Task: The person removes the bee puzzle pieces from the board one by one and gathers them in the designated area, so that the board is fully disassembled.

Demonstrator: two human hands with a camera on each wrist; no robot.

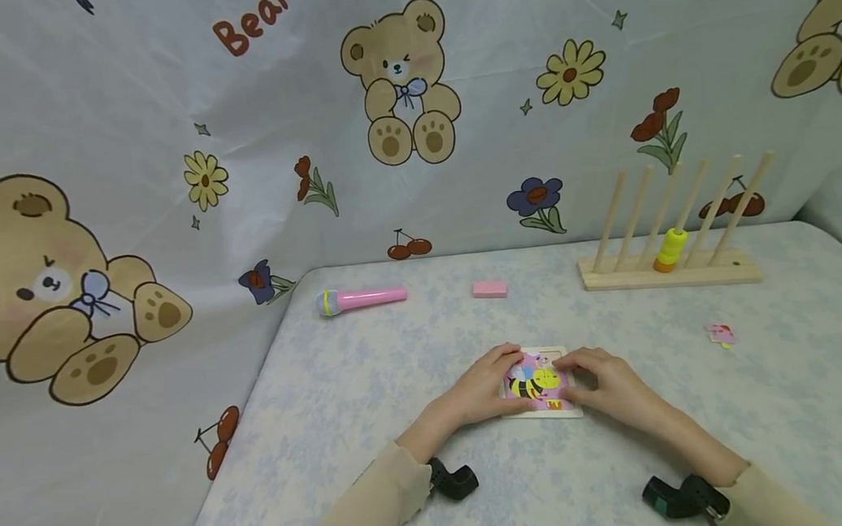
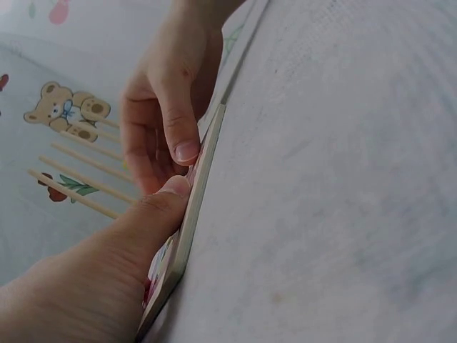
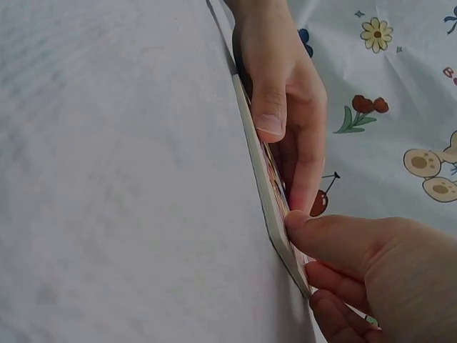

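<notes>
A small wooden jigsaw puzzle with a yellow-and-black bee on pink lies flat on the table. Bare wood shows at its tray's upper right corner. My left hand grips the puzzle's left side, thumb low on the picture and fingers near the top edge. From the right, my right hand holds it with bent thumb and index finger, their tips on the picture. Both thumbs press the puzzle's face in the wrist views. A loose pink puzzle piece lies farther right.
Behind the puzzle lie a pink toy microphone and a pink block. At the back right stands a wooden peg rack with yellow and orange beads on one peg. A bear-print cloth hangs behind the table.
</notes>
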